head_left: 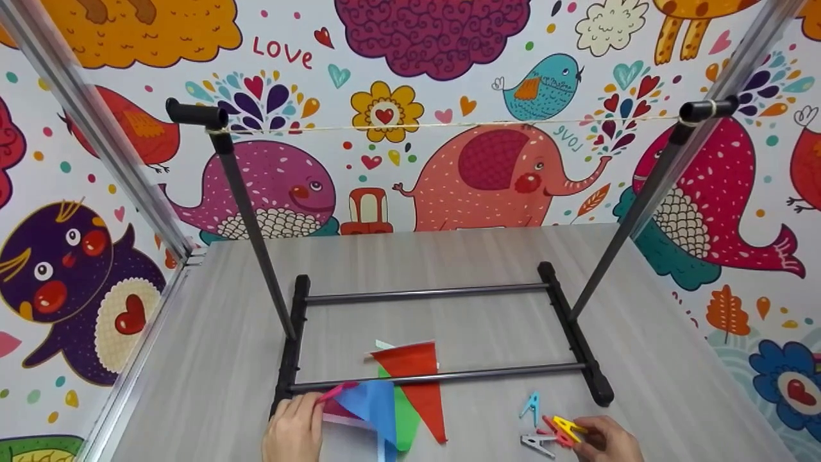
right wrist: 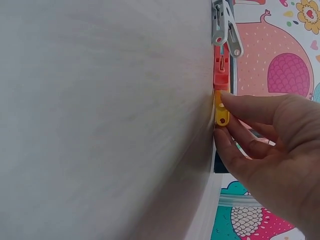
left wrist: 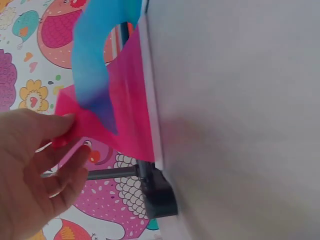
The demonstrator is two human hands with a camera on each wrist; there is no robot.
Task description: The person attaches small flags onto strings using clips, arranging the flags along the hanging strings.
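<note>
My left hand (head_left: 292, 430) pinches the edge of a pink triangular flag (left wrist: 132, 120) between thumb and fingers. A blue flag (head_left: 380, 404) lies folded over beside it, with a green flag (head_left: 405, 420) and a red-orange flag (head_left: 417, 366) to the right, partly overlapping. At the lower right my right hand (head_left: 609, 441) has thumb and fingers at the end of a yellow clothespin (head_left: 567, 428), pinching it in the right wrist view. A red clothespin (right wrist: 221, 70) lies against the yellow one. Close by are a grey clothespin (head_left: 537, 444) and a light blue clothespin (head_left: 531, 407).
A black rack stands on the wood-grain table (head_left: 211, 359), with two uprights and two low crossbars (head_left: 474, 375). A thin string (head_left: 449, 122) runs between the tops of the uprights. Behind stands a wall (head_left: 378, 173) printed with cartoon animals.
</note>
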